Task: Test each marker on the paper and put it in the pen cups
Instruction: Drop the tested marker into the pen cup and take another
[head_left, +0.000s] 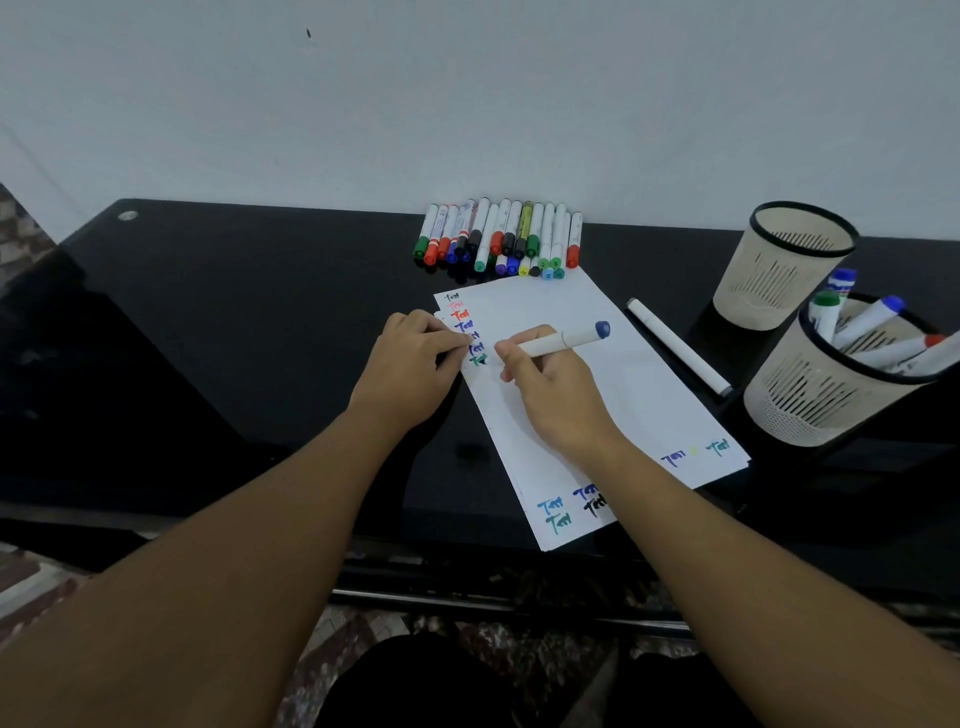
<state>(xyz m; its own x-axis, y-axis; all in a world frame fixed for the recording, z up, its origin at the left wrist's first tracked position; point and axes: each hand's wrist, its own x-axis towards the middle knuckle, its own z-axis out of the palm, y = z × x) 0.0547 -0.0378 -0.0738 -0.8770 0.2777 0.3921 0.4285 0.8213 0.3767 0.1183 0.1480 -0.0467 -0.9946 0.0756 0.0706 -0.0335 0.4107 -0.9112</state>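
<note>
Two hands are at work over the paper (613, 395). The right hand (550, 384) has its fingers (511, 358) clamped round a white marker (563, 340), tip down by the column of coloured test words just beside the fingers, blue end pointing away to the right. The left hand (410, 364) lies at the sheet's left edge, fingers curled together; it may be pinching the cap (too hidden to tell).

Beyond the fingers, against the wall, lies a row of untested markers (501, 236). Well to the right of the fingers stand two pen cups: the near cup (810, 400) holds several markers, the far cup (779, 270) looks empty. A loose white marker (675, 345) lies between paper and cups.

Likely risks: the writing hand's heel smearing wet ink, the sheet sliding on the glossy table (234, 322) if the left hand lifts, or the marker going into a cup uncapped.
</note>
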